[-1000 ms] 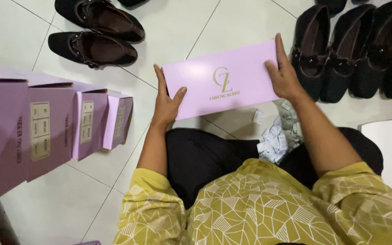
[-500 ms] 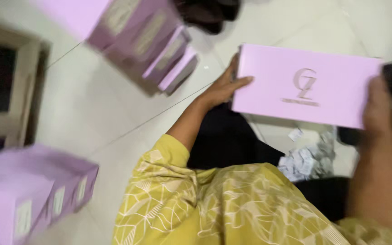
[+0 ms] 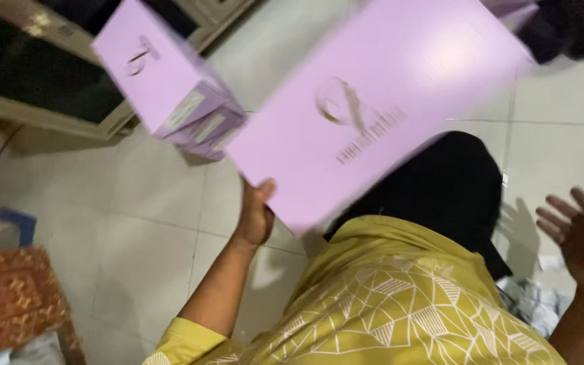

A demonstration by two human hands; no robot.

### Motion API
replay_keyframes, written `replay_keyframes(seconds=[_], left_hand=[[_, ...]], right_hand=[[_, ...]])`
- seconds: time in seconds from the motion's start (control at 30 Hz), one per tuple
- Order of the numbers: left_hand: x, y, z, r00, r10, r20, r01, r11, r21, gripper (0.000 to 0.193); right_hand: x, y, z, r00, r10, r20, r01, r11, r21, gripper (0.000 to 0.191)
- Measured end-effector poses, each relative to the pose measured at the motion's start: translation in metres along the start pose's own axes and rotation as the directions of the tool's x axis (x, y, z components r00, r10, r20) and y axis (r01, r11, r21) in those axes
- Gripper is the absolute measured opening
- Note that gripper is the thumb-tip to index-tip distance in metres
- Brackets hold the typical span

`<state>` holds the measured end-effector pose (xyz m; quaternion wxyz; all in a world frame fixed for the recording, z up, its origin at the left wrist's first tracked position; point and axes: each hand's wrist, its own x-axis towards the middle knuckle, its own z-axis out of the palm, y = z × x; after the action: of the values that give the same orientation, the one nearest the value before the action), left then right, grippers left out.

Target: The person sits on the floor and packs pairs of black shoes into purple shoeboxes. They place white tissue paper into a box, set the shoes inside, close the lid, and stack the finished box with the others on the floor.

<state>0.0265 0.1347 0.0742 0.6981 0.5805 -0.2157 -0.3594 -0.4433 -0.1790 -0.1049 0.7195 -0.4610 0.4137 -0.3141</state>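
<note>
My left hand (image 3: 257, 215) grips the lower edge of a large pale purple shoe box (image 3: 373, 101) with a printed emblem on its lid. The box is tilted and blurred, raised in front of me over my black-clad knee (image 3: 451, 186). My right hand (image 3: 579, 233) is off the box at the right edge, fingers spread, holding nothing. Beyond the box to the left sits a stack of similar purple boxes (image 3: 167, 81) with labels on their ends, on the tiled floor.
A dark wooden-framed cabinet (image 3: 55, 74) stands at the upper left behind the stacked boxes. A reddish patterned surface (image 3: 8, 304) lies at the lower left. Crumpled paper (image 3: 532, 304) lies near my right knee. Dark shoes (image 3: 572, 27) show at the top right.
The view has swung left. My right hand has let go of the purple box, and my left hand alone carries it leftward toward the stacked boxes.
</note>
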Motion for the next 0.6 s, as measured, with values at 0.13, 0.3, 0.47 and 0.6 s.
replay_keyframes(seconds=[0.13, 0.3, 0.47, 0.6], left_hand=[[0.015, 0.047, -0.028, 0.9, 0.082, -0.427, -0.23, 0.924, -0.306, 0.08], [0.101, 0.108, -0.063, 0.638, 0.155, -0.755, -0.433, 0.882, -0.185, 0.127], [0.18, 0.11, -0.111, 0.471, 0.112, -0.875, -0.455, 0.881, -0.133, 0.148], [0.222, 0.074, -0.14, 0.383, -0.067, -0.921, -0.209, 0.965, -0.158, 0.152]], right_hand=[[-0.006, 0.029, 0.006, 0.999, 0.026, -0.044, -0.028, 0.999, -0.046, 0.083], [-0.011, 0.038, -0.013, 0.992, -0.053, -0.118, 0.027, 0.976, -0.215, 0.071], [-0.053, 0.051, -0.028, 0.981, -0.131, -0.145, 0.052, 0.89, -0.453, 0.07], [-0.074, 0.062, -0.027, 0.956, -0.028, -0.293, -0.031, 0.981, -0.194, 0.062]])
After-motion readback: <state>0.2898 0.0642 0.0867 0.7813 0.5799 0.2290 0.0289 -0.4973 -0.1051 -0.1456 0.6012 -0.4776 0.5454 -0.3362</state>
